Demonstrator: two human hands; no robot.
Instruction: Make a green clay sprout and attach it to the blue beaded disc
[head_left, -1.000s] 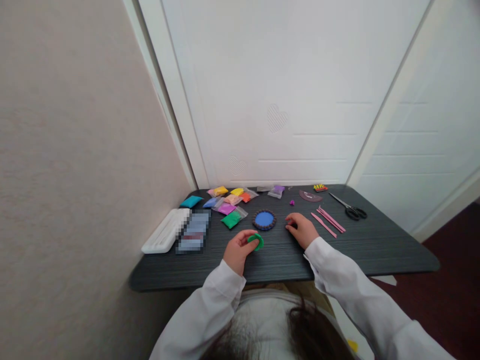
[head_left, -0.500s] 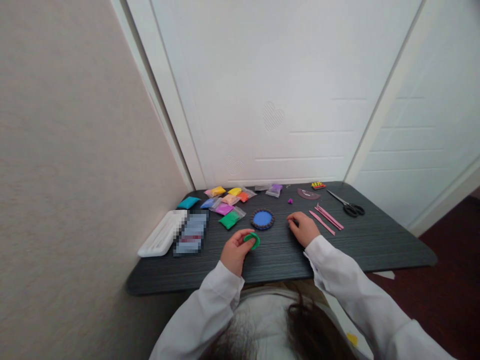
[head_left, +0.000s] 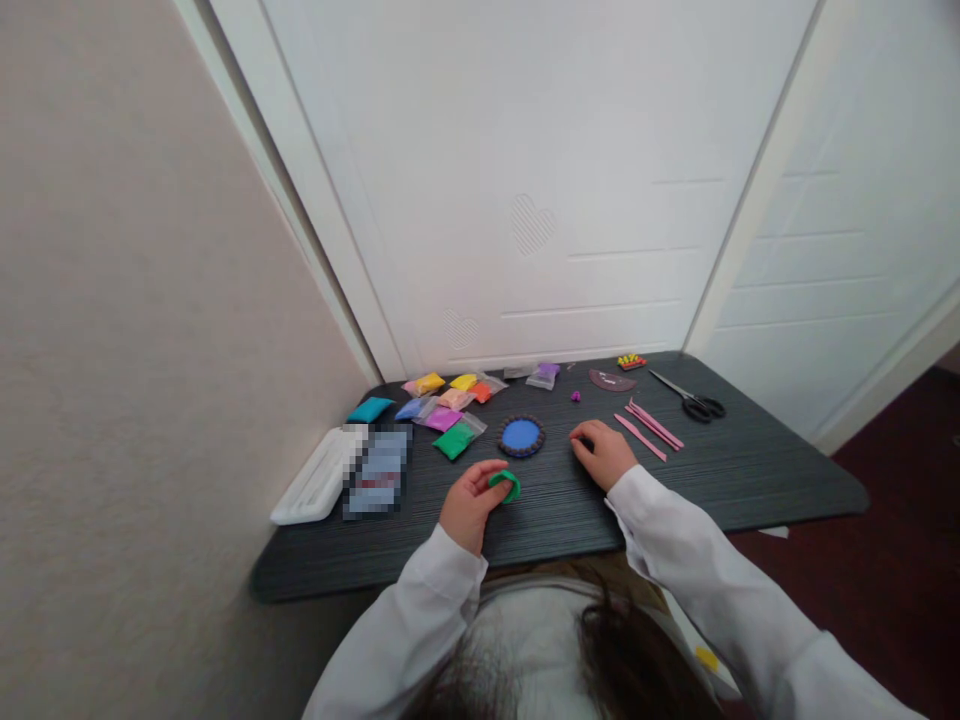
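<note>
My left hand (head_left: 466,506) is closed, with thumb and fingers pinching a thin, round piece of green clay (head_left: 513,487) above the front of the table. The green piece looks slightly bent. My right hand (head_left: 604,455) rests on the tabletop with its fingers curled in. Anything between its fingertips is hidden or too small to make out. Between and beyond the hands lies a blue disc (head_left: 522,436) with a dark, beaded rim. A small purple lump (head_left: 576,397) sits behind the right hand. Pink modelling tools (head_left: 654,424) lie to the right of that hand.
Bags of coloured clay, including a green bag (head_left: 454,441), lie at the back left. A white tray (head_left: 319,478) and a blurred packet (head_left: 379,472) are farther left. Scissors (head_left: 697,405), a clear protractor-like sheet (head_left: 611,381) and a small red-yellow item (head_left: 631,362) lie at the right.
The camera view has tilted slightly. In my left fingers the green piece has turned and looks more folded. My right hand stays almost where it was.
</note>
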